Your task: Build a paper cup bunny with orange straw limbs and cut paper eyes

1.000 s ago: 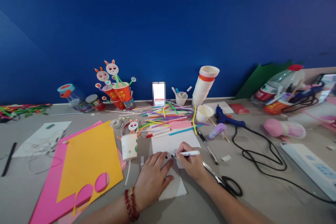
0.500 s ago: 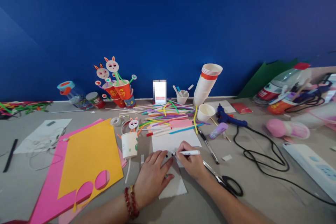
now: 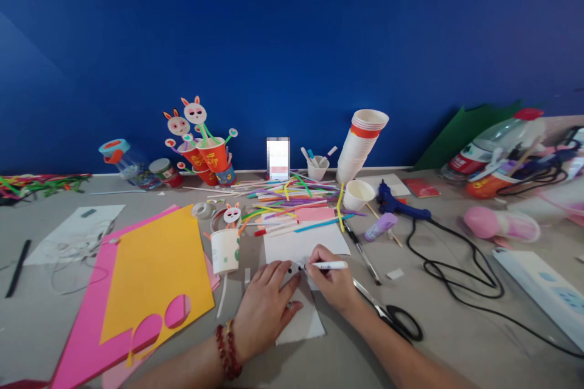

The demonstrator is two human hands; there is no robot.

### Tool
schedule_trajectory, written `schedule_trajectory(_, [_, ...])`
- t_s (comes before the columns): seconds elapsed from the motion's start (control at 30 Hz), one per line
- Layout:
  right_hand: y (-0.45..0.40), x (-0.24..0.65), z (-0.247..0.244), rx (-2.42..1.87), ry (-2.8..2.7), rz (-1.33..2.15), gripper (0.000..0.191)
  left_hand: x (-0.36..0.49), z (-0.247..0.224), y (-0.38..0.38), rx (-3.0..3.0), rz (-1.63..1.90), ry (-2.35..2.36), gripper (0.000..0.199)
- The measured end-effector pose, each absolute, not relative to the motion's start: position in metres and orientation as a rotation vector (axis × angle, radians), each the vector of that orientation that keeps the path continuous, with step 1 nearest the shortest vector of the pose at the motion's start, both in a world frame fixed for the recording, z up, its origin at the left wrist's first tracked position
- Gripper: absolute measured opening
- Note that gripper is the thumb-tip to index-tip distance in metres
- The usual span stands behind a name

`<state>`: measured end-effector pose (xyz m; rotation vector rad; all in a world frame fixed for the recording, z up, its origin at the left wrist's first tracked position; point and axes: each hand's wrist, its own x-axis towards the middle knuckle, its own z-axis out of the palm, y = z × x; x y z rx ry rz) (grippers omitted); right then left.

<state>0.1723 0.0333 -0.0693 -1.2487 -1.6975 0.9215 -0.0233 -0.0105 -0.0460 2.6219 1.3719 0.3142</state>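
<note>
My right hand (image 3: 334, 282) is closed round a white marker (image 3: 335, 265), its dark tip on a small white piece (image 3: 295, 268) with dark spots. My left hand (image 3: 269, 298) lies flat, fingers spread, its fingertips at the edge of that piece. Under both hands are white paper sheets (image 3: 285, 247). Just left of my left hand stands a white paper cup (image 3: 225, 252) with a small rabbit face (image 3: 232, 214) above it. Black-handled scissors (image 3: 401, 322) lie beside my right forearm, and a black pen (image 3: 364, 255) slants beyond my right hand.
Pipe cleaners (image 3: 292, 200) are heaped behind the paper. Yellow card (image 3: 155, 273) over pink card (image 3: 84, 316) lies left. At the right are a blue glue gun (image 3: 401, 206) with its cord, a purple glue stick (image 3: 380, 227) and a power strip (image 3: 542, 292). Stacked cups (image 3: 358, 152) stand behind.
</note>
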Motion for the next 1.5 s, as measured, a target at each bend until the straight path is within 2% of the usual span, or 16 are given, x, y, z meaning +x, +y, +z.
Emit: schedule_trajectory(1.5, [0.0330, 0.1725, -0.0729, -1.257, -1.758, 0.875, 0.016, -0.0241, -0.0481, -0.0091, 2.608, 0.288, 1.370, 0.043])
